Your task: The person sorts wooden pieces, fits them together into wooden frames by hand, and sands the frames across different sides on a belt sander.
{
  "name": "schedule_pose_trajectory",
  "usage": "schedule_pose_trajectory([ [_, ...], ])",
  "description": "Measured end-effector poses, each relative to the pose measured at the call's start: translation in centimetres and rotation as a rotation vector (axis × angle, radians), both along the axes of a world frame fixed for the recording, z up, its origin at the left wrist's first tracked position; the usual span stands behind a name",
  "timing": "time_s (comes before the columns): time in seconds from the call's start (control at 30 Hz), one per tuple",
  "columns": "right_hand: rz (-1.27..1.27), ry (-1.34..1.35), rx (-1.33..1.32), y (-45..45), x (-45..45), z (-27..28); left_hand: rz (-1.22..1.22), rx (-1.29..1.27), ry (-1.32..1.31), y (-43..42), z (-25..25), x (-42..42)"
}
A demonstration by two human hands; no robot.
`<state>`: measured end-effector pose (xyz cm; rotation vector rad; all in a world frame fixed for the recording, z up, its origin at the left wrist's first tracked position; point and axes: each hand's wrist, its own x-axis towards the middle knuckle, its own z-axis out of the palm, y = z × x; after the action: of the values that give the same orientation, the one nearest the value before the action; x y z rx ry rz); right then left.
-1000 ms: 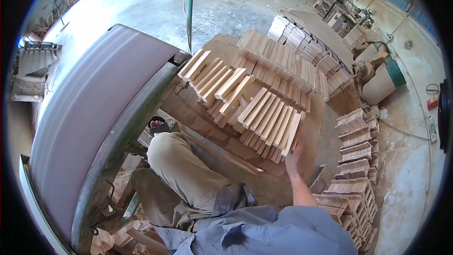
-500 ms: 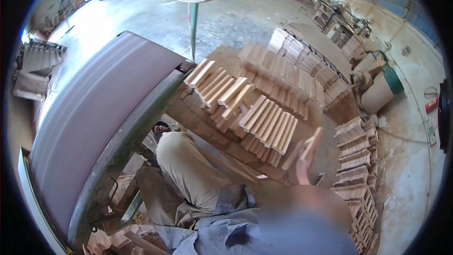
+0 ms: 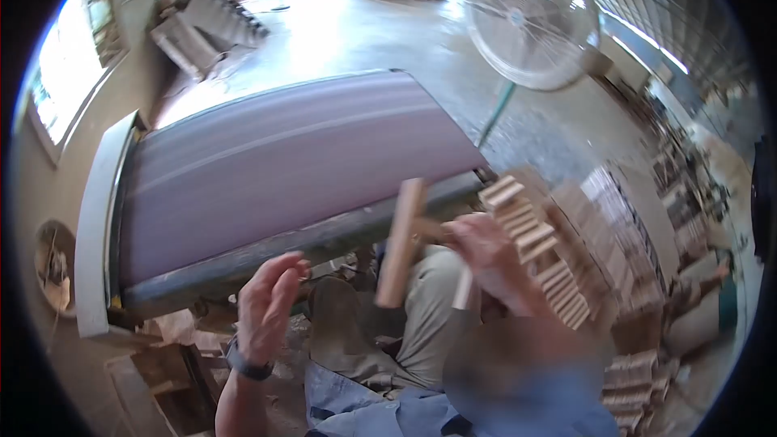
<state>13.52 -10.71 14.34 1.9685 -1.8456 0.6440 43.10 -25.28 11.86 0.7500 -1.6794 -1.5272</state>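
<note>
In the head view my right hand [image 3: 490, 255] is closed on a short wooden strip [image 3: 398, 251], which tilts in front of my knee and is blurred by motion. A second pale piece of wood [image 3: 464, 287] shows just under that hand; whether I hold it too, I cannot tell. My left hand [image 3: 271, 303], with a dark band at the wrist, is raised near the front edge of the belt sander, thumb and fingers apart and nothing in them. The sander's wide purple-grey belt [image 3: 299, 162] stretches across in front of both hands.
Rows of wooden strips [image 3: 530, 231] lie stacked on a board at my right. More wood stacks [image 3: 635, 388] stand on the floor farther right. A large fan [image 3: 530, 20] stands behind the sander. A wooden box [image 3: 166, 388] sits at lower left.
My view has swung left toward the sander. My right hand has brought the wooden strip from beside the stacks to in front of my lap. My left hand has come into view.
</note>
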Motion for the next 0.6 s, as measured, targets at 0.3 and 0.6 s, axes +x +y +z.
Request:
schedule_pose_trajectory([
  [0.3,0.539,-0.184,0.095,-22.2,8.2,-3.5,0.268,0.233,0.066,-11.3,-1.8,-1.0],
  [0.6,0.603,-0.428,0.238,-31.6,9.1,-11.6,0.416,-0.867,-1.002,-18.9,-6.9,-0.7],
])
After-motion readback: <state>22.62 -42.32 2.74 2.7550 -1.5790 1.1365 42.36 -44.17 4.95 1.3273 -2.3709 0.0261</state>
